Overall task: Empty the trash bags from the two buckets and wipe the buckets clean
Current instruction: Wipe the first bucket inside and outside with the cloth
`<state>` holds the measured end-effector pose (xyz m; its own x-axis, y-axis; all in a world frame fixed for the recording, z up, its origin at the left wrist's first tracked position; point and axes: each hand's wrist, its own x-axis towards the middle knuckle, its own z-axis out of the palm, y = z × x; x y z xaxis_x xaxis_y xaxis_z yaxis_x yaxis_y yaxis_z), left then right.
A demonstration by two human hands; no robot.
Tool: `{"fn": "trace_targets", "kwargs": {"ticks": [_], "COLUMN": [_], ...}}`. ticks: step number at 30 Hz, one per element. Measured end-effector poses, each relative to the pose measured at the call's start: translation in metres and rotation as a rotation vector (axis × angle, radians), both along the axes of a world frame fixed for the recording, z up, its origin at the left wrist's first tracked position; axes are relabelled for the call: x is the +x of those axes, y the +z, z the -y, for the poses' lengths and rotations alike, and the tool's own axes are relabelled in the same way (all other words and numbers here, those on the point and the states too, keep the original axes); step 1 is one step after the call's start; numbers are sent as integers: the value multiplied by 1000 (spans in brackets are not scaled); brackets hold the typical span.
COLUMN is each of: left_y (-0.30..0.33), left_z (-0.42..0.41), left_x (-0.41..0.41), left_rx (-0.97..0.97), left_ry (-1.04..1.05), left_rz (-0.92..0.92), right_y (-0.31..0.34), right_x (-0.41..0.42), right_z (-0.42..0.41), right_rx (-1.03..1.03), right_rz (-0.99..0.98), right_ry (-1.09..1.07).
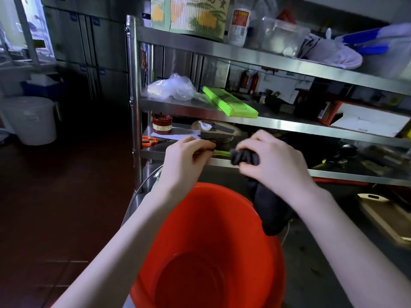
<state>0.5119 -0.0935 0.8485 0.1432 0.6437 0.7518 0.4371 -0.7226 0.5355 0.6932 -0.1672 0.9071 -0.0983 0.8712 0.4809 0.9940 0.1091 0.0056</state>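
A red plastic bucket (262, 258) stands below my arms, and I look down into its bare inside. My right hand (271, 158) grips the gathered neck of a black trash bag (270, 210), which hangs beside the bucket's far right rim. My left hand (186, 158) pinches a thin green-and-black strip (220, 153) that runs across to the bag's neck. Both hands are held in front of a steel shelf edge. No second red bucket shows.
A steel rack (133, 90) fills the view ahead, holding orange scissors (150, 140), a red tin (162, 124), a green slicer (230, 102), clear bags, boxes and bottles. A white lidded bucket (31, 118) stands at far left on the dark tiled floor.
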Motion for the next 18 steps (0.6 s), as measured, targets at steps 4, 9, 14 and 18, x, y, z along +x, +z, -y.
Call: {"fn": "trace_targets", "kwargs": {"ticks": [4,9,14,18], "left_y": [0,6,3,-2], "left_z": [2,9,9,13], "left_x": [-1,17,25,28], "left_rx": [50,10,70,107], "left_ry": [60,98,210,228], "left_rz": [-15,-287,-302,-279], "right_y": [-14,-15,-28,-96], "right_x": [39,19,50,107], "right_z": [13,5,10,28], "right_rx": [-47,90,15,-97], "right_rz": [-115,-171,-253,-496], "right_ry": [-110,-2,-19,-139]}}
